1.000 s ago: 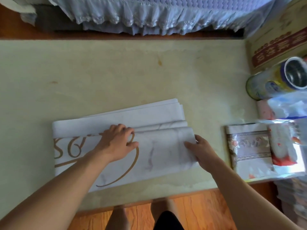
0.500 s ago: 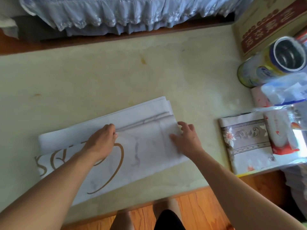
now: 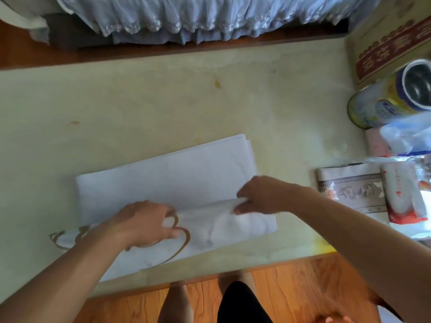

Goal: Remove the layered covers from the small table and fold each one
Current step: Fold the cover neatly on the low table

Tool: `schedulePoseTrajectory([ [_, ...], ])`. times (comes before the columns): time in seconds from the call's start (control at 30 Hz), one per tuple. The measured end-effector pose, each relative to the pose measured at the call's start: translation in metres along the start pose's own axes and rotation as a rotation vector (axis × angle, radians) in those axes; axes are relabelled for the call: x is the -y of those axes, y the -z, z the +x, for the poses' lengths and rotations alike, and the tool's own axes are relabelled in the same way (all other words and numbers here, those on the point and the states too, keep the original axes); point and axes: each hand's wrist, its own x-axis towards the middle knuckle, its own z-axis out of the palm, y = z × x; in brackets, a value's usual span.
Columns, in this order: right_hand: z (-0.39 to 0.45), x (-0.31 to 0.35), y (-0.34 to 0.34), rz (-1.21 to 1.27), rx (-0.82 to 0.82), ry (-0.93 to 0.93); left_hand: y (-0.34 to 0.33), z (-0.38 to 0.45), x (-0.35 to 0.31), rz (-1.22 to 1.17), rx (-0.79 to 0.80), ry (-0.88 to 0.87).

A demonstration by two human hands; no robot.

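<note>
white cover (image 3: 168, 180) with a gold looping print, part folded, lies on the pale yellow-green table (image 3: 140, 108) while both hands grasp its near flap.

its long axis runs left to right, tilted so the right end sits farther from the person than the left; the stacked layer edges show at the far right corner and the gold print points to the left near end. it sits in the near middle of the table, close to the front edge. the left hand (image 3: 147, 223) has fingers curled around the rolled fold by the gold loop, and the right hand (image 3: 261, 194) pinches the same raised fold farther right. a folded flowered cover (image 3: 349, 190) lies well apart to the right, beside a red and white packet (image 3: 403, 197). behind them lies a tin can (image 3: 391, 99) on its side.
</note>
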Motion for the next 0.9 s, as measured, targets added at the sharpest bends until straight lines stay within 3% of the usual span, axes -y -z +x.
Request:
schedulePoseTrajectory([
  [0.13, -0.053, 0.016, -0.001, 0.21, 0.519, -0.128, -0.019, -0.027, -0.017, 0.036, 0.137, -0.162],
  [0.2, -0.069, 0.011, -0.007, 0.501, 0.645, -0.179, -0.036, -0.033, -0.024, -0.038, 0.192, -0.222],
  [0.23, -0.068, 0.004, -0.014, 0.688, 0.563, -0.235, -0.045, -0.032, -0.028, -0.078, 0.225, -0.236],
  [0.27, -0.06, -0.005, -0.022, 0.794, 0.364, -0.334, -0.055, -0.027, -0.031, -0.105, 0.262, -0.232],
  [0.33, -0.032, -0.026, -0.037, 0.696, -0.174, -0.593, -0.074, -0.015, -0.04, -0.124, 0.326, -0.217],
  [0.4, -0.001, -0.033, -0.051, 0.68, -0.458, -0.771, -0.089, -0.005, -0.047, -0.132, 0.387, -0.21],
  [0.47, 0.022, -0.027, -0.063, 0.782, -0.51, -0.855, -0.104, 0.0, -0.056, -0.076, 0.423, -0.223],
  [0.63, 0.014, -0.009, -0.08, 0.709, -0.637, -0.853, -0.147, -0.001, -0.073, 0.043, 0.385, -0.209],
  [0.7, -0.006, -0.016, -0.093, 0.557, -0.396, -0.87, -0.149, -0.001, -0.074, 0.017, 0.377, -0.192],
  [0.8, -0.048, -0.015, -0.107, 0.506, 0.199, -0.917, -0.135, -0.007, -0.068, -0.035, 0.3, -0.198],
  [0.87, -0.075, -0.01, -0.12, 0.863, 0.5, -1.038, -0.121, -0.018, -0.062, -0.053, 0.244, -0.236],
  [0.9, -0.087, -0.006, -0.131, 1.163, 0.548, -1.109, -0.113, -0.026, -0.06, -0.024, 0.213, -0.275],
])
